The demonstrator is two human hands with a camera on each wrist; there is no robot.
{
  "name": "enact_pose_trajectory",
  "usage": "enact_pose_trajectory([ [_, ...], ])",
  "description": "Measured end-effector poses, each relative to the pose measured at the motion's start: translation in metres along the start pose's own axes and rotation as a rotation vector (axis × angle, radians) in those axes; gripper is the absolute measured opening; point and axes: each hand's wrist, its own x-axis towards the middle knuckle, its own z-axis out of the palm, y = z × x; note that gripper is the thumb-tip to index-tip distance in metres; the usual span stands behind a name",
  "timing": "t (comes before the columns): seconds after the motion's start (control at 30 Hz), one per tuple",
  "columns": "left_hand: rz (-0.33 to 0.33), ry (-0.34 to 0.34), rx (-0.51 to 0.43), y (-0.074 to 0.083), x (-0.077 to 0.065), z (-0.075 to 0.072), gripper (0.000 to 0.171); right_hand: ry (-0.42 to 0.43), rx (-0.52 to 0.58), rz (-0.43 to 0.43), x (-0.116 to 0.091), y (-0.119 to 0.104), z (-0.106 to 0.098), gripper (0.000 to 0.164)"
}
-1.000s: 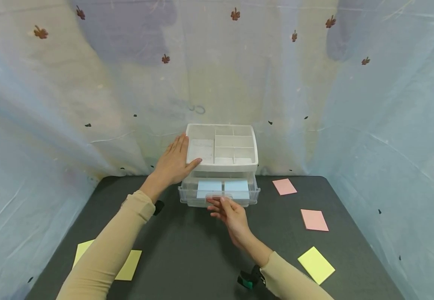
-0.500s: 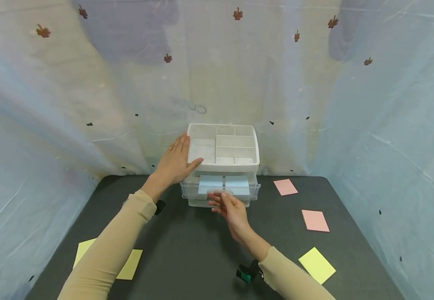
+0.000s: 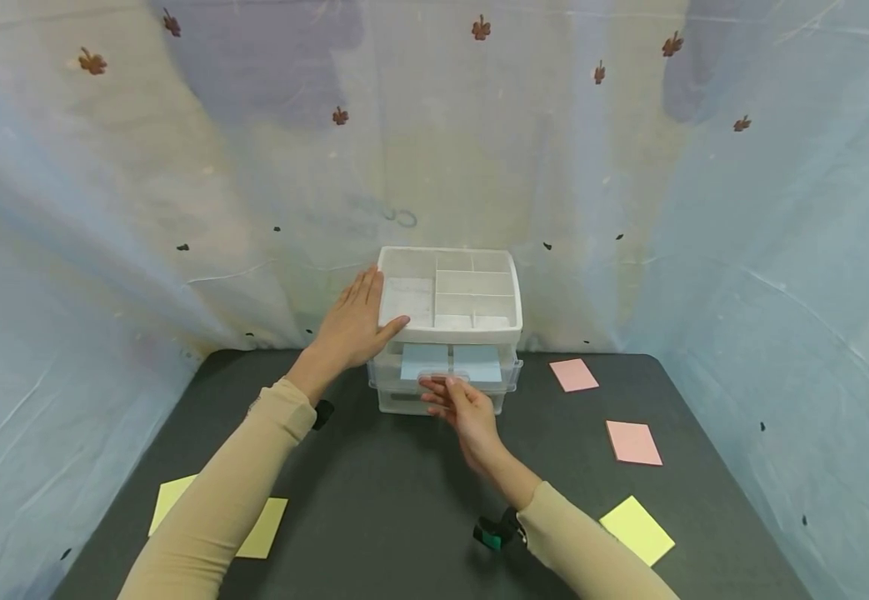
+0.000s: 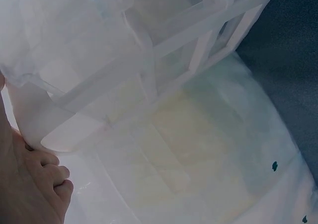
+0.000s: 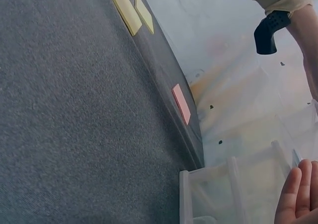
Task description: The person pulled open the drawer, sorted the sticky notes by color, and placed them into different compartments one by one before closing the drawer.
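A white drawer organizer [image 3: 449,335] with a compartmented top tray stands at the table's back. Its upper clear drawer [image 3: 509,375] sticks out slightly past the lower one [image 3: 404,404]. Two pale blue sticky note pads [image 3: 425,362] lie side by side in the upper drawer. My left hand [image 3: 352,325] rests along the organizer's left edge, fingers straight, thumb over the front corner. In the left wrist view its knuckles are against the frame [image 4: 144,60]. My right hand [image 3: 471,417] touches the upper drawer's front handle with extended, relaxed fingers [image 5: 304,184].
Two pink sticky note pads [image 3: 633,442] and a yellow pad [image 3: 637,531] lie on the right of the dark table [image 3: 389,517]. More yellow pads [image 3: 262,528] lie at left, partly behind my left sleeve. The right wrist view shows another pink pad [image 5: 181,104]. A patterned curtain [image 3: 449,167] hangs behind.
The upper drawer has slid inward, carrying the blue pads partly under the top tray. My right hand has moved forward with it. My left hand has stayed on the organizer.
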Motion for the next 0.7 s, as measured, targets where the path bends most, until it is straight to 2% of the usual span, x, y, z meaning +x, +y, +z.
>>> enact_pose_trajectory([
  [0.7,-0.014,-0.014,0.005,-0.001,0.001,0.0,0.096,0.006,-0.06,-0.013,0.022,0.002,-0.004,0.044],
])
